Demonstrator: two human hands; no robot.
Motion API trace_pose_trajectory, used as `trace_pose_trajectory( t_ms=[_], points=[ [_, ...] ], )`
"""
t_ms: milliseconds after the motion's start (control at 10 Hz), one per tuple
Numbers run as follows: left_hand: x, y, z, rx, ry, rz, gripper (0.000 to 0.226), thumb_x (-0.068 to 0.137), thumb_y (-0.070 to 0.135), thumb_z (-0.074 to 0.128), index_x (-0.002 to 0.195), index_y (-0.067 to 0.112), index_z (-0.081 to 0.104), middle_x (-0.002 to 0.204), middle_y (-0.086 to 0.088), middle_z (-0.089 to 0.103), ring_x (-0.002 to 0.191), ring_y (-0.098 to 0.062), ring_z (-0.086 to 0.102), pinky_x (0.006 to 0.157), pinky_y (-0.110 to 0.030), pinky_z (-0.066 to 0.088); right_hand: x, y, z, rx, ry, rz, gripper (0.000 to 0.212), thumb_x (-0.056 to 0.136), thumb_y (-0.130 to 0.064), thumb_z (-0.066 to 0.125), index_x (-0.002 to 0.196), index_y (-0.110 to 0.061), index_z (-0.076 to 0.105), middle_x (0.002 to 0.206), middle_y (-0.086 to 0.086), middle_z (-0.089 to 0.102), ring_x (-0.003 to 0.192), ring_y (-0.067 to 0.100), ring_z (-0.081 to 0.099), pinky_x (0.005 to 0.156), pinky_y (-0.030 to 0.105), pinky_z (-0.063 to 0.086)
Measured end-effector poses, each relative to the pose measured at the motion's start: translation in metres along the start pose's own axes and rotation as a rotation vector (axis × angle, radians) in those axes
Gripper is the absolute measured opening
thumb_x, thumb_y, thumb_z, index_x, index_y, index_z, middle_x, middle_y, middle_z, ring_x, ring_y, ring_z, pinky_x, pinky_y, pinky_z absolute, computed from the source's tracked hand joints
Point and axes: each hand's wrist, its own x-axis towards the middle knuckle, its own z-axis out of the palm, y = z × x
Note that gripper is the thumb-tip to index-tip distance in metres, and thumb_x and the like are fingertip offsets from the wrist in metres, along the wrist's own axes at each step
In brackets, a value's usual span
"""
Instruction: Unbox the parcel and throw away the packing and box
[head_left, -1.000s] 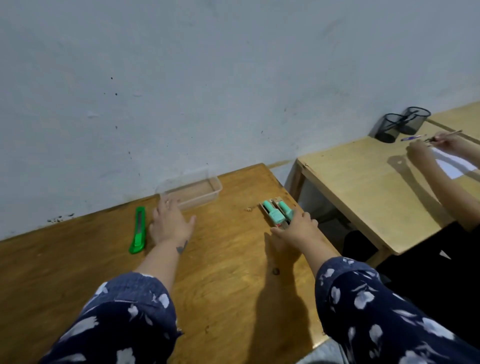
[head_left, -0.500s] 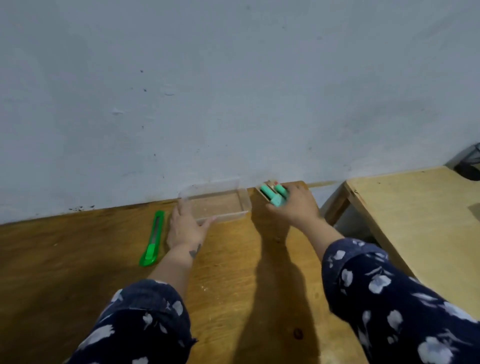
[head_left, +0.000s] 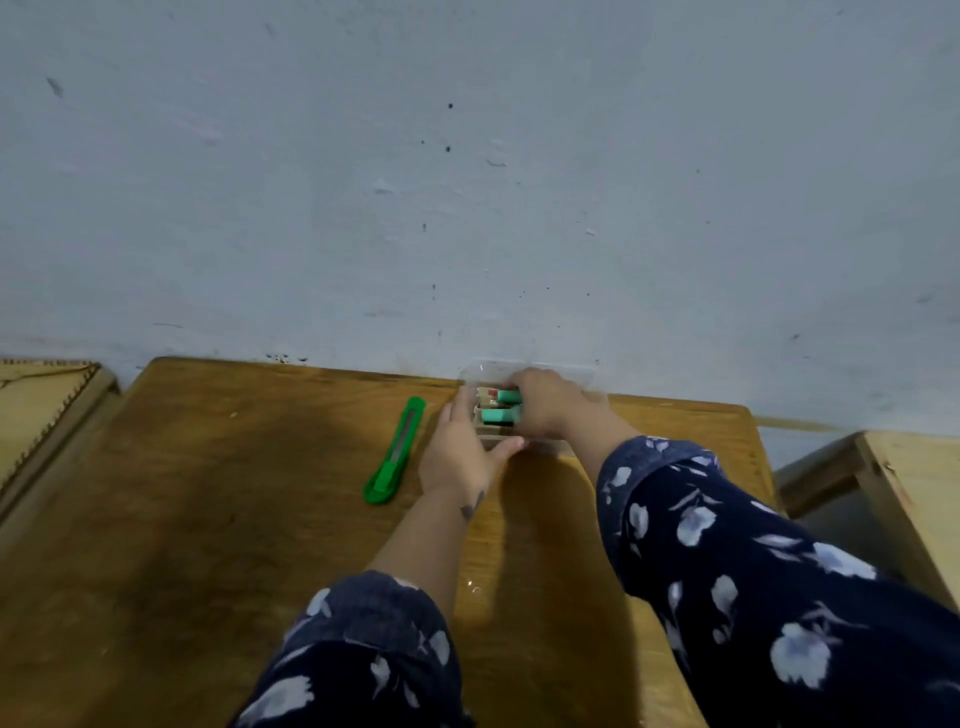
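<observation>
A clear plastic container stands at the far edge of the brown wooden table, against the wall. My right hand holds two small teal-capped items inside the container. My left hand grips the container's near left side, thumb along its front edge. Much of the container is hidden by both hands. No parcel box or packing shows in this view.
A green utility knife lies on the table just left of my left hand. A lighter wooden table stands to the right across a gap. Another wooden surface sits at the far left. A grey-white wall rises behind.
My right hand carried the teal-capped items from the table's right side into the clear container. My left hand closed on the container's side. The view swung left.
</observation>
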Motion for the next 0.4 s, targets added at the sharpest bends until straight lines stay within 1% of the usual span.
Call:
trace_pose_trajectory(
  t_ms=[100, 200, 300, 400],
  points=[
    [0.004, 0.004, -0.004, 0.023, -0.031, -0.012, 0.092, 0.079, 0.044, 0.074, 0.151, 0.023, 0.020, 0.149, 0.002, 0.037, 0.127, -0.022, 0.048, 0.088, -0.032, 0.043, 0.003, -0.009, -0.001, 0.097, -0.003, -0.033, 0.058, 0.072, -0.014, 0.075, 0.125, -0.021, 0.053, 0.119, 0.003, 0.060, 0.109, 0.025, 0.057, 0.096, 0.042, 0.048],
    [0.008, 0.003, -0.008, 0.071, -0.096, 0.003, 0.092, 0.078, 0.048, 0.074, 0.149, 0.022, 0.023, 0.146, -0.001, 0.039, 0.127, -0.023, 0.047, 0.088, -0.033, 0.043, 0.001, -0.017, -0.009, 0.150, 0.000, -0.050, 0.063, 0.074, -0.013, 0.074, 0.131, -0.021, 0.049, 0.128, 0.003, 0.057, 0.115, 0.024, 0.055, 0.098, 0.040, 0.047],
    [0.012, 0.003, -0.019, 0.075, -0.119, 0.035, 0.094, 0.072, 0.051, 0.077, 0.146, 0.022, 0.027, 0.143, -0.004, 0.044, 0.126, -0.024, 0.047, 0.095, -0.039, 0.047, -0.010, -0.016, -0.019, 0.201, 0.108, -0.051, 0.054, 0.082, -0.019, 0.068, 0.133, -0.020, 0.049, 0.131, 0.004, 0.056, 0.117, 0.024, 0.053, 0.098, 0.036, 0.046],
    [0.004, 0.005, -0.034, 0.097, -0.139, 0.064, 0.098, 0.080, 0.045, 0.072, 0.153, 0.016, 0.013, 0.155, -0.005, 0.028, 0.140, -0.025, 0.033, 0.107, -0.040, 0.037, -0.038, -0.014, -0.017, 0.221, 0.233, -0.023, 0.043, 0.087, -0.023, 0.062, 0.129, -0.022, 0.052, 0.131, 0.003, 0.056, 0.117, 0.022, 0.054, 0.094, 0.032, 0.044]
  ],
)
